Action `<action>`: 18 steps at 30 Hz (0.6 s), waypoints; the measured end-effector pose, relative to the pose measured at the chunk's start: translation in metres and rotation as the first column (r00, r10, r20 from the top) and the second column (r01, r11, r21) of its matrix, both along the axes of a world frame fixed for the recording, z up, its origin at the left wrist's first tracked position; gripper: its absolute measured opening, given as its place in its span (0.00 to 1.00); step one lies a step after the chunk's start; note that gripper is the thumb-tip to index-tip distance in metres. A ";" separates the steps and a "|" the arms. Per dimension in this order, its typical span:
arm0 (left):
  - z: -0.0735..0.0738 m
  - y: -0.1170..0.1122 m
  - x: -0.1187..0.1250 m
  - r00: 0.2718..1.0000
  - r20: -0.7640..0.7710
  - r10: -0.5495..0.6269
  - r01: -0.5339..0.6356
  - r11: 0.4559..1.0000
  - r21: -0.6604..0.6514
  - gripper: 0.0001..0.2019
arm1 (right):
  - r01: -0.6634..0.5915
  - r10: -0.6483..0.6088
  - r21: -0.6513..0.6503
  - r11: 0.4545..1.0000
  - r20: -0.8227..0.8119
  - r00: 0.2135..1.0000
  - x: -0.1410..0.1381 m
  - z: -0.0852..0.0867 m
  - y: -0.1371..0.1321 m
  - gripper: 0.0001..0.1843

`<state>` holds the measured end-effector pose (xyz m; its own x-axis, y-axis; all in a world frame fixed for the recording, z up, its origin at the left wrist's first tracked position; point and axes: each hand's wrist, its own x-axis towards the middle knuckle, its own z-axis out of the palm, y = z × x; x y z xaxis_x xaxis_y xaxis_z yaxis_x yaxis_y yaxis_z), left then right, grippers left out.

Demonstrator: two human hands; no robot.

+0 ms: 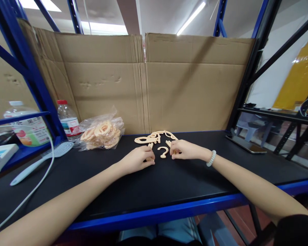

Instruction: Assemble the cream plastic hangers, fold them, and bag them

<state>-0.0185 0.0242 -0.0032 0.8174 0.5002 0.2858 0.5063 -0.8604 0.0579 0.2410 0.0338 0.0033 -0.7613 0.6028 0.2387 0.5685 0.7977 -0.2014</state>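
Observation:
Between my two hands a small beige hanger hook (164, 152) lies flat on the black tabletop, touched by neither. My left hand (136, 159) is closed, its fingers curled around a beige hanger piece (150, 145) whose end pokes out above them. My right hand (186, 149) is also closed, on a second beige hanger piece (168, 143), mostly covered by the fingers. Just beyond the hands rest beige folding hangers (146, 140), their arms overlapping at the middle of the table.
A clear bag of beige rings and pieces (102, 134) lies at back left. Near it are a red-capped bottle (68, 121), a pale hairbrush (63, 149) and a white cable (52, 157). Cardboard (195, 85) walls the back. A phone-like slab (246, 145) lies right.

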 end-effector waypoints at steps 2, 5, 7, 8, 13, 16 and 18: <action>0.000 0.001 0.000 1.000 0.005 -0.003 0.002 1.000 0.006 0.08 | 0.014 -0.014 -0.008 1.000 -0.022 1.000 0.006 0.005 0.002 0.06; -0.001 0.002 -0.001 1.000 0.011 0.000 0.000 1.000 0.009 0.09 | 0.048 -0.048 0.009 0.999 -0.062 0.997 0.021 0.015 0.005 0.11; -0.001 0.004 -0.002 1.000 0.017 0.003 -0.003 1.000 0.009 0.09 | 0.060 -0.059 0.008 0.998 -0.046 0.997 0.033 0.019 0.007 0.15; -0.001 0.004 -0.003 1.000 0.021 0.003 -0.003 1.000 0.009 0.09 | 0.067 -0.067 -0.008 0.998 -0.018 0.998 0.038 0.020 0.008 0.19; -0.001 0.005 -0.004 0.999 0.035 -0.002 0.003 1.000 -0.003 0.10 | 0.135 -0.118 -0.144 0.980 0.122 0.986 0.046 0.013 0.012 0.27; -0.001 0.006 -0.004 0.999 0.041 -0.015 0.015 1.000 -0.013 0.10 | 0.157 -0.135 -0.207 0.966 0.118 0.984 0.044 0.009 0.014 0.22; 0.000 0.006 -0.004 0.999 0.042 -0.027 0.028 0.999 -0.017 0.10 | 0.177 -0.156 -0.223 0.959 0.109 0.982 0.043 0.007 0.017 0.19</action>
<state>-0.0226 0.0301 -0.0034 0.8184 0.4832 0.3110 0.4795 -0.8725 0.0941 0.2845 0.0510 0.0107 -0.6572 0.7536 0.0144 0.7133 0.6281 -0.3109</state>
